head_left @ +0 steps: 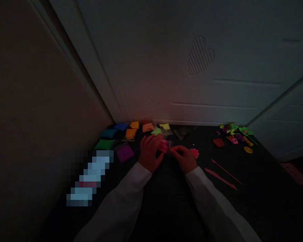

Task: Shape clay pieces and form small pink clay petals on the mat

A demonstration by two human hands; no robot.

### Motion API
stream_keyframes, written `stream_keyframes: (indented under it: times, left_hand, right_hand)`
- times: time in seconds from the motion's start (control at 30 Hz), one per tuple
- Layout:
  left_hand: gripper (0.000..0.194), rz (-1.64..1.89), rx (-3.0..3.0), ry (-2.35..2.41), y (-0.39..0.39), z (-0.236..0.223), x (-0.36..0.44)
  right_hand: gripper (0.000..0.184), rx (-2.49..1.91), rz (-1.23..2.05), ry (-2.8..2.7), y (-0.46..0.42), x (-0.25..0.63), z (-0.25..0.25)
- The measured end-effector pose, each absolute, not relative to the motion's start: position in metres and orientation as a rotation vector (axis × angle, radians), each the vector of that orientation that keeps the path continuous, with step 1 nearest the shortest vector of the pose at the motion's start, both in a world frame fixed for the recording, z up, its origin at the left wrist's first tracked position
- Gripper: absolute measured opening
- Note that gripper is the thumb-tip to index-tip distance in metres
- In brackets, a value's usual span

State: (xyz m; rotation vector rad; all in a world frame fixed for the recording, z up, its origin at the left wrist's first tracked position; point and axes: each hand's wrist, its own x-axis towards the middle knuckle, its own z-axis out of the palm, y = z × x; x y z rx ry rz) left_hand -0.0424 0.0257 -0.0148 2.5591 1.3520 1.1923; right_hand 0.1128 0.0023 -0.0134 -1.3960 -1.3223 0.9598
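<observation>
Dim worktop (164, 208) below a white panel (151, 67): both hands are working at a pink packet.

From my remote view, I'm seeing the left hand (150, 153) curling over the pink packet (163, 146) near the far edge, fingers and thumb gripping it, while the right hand (184, 158) is pinching its clear edge; whether they're opening or sealing it I cannot tell. I'm judging the work partly done: small shaped pieces (239, 137) are sitting at the far right, and a ruffled pink piece (195, 153) is lying just beside the right hand. The red piece (218, 143) is looking plain, the pink tools (221, 178) are lying unheld, and the coloured packets (125, 153) are seemingly holding plenty of material.
</observation>
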Motion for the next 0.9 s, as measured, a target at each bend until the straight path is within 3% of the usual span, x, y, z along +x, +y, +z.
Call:
stream_keyframes:
  times: [0.2, 0.3, 0.5, 0.7, 0.9]
  left_hand:
    - [0.015, 1.108, 2.310, 1.343, 0.016, -0.012, -0.031]
    - [0.017, 1.016, 2.181, 1.308, 0.020, -0.016, -0.030]
    - [0.022, 0.948, 1.994, 1.181, 0.025, -0.019, -0.036]
    - [0.019, 0.904, 2.325, 1.143, 0.023, -0.021, -0.034]
    - [0.011, 0.948, 2.538, 1.242, 0.019, -0.022, -0.034]
  right_hand:
    - [0.005, -1.343, 0.618, -1.541, 0.000, 0.111, -0.015]
    - [0.003, -1.283, 0.501, -1.649, 0.000, 0.110, -0.018]
    - [0.005, -1.272, 0.655, -1.576, -0.002, 0.106, -0.024]
    - [0.018, -1.369, 0.747, -1.412, 0.008, 0.107, -0.035]
    - [0.011, -1.398, 0.673, -1.388, 0.007, 0.101, -0.034]
